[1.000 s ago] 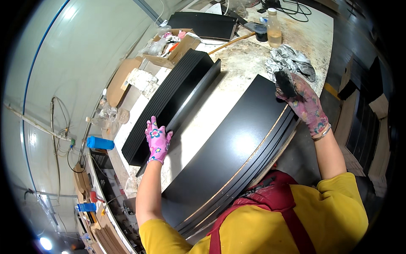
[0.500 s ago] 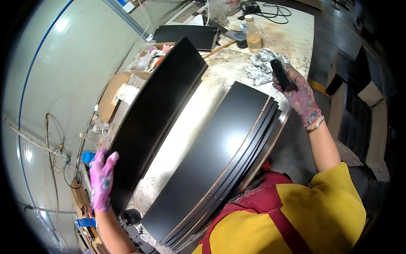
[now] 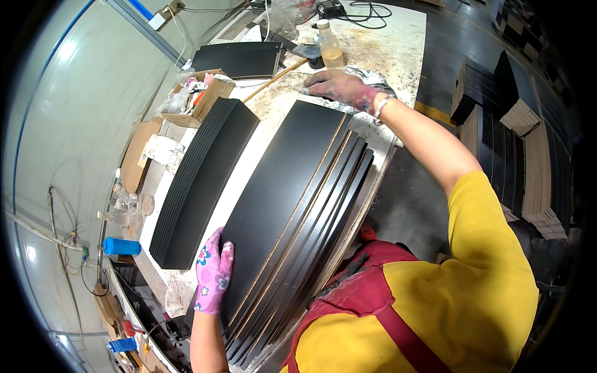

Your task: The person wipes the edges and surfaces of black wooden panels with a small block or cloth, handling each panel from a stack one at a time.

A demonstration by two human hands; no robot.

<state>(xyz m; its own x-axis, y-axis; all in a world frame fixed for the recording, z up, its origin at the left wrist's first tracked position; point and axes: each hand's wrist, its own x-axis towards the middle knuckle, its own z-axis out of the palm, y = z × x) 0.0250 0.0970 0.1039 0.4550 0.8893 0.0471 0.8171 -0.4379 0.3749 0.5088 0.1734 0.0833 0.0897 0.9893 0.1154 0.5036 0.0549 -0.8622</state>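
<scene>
My left hand (image 3: 214, 271), in a pink flowered glove, grips the left edge of the top black panel (image 3: 273, 180), thumb over its surface. This long, slightly curved panel lies on a stack of similar panels (image 3: 341, 186); a brown strip runs along its right edge. My right hand (image 3: 341, 88), in a stained pink glove, is palm down by the panel's far end, above a crumpled grey-white cloth (image 3: 377, 79). Its fingers are stretched out to the left. The underside of that hand is hidden. Left of the stack stand several narrow black panels (image 3: 208, 180), packed side by side.
On the worktable (image 3: 398, 43), a bottle of yellowish liquid (image 3: 330, 46) and a small dark pot (image 3: 313, 57) stand at the back. A cardboard box of scraps (image 3: 211, 99) sits far left. Stacked panels (image 3: 497, 149) are on the floor at right.
The tilted panel at my left hand now rests with the left group. My left hand moved right to the stack. My right hand swung left; the black brush-like thing it held is no longer visible.
</scene>
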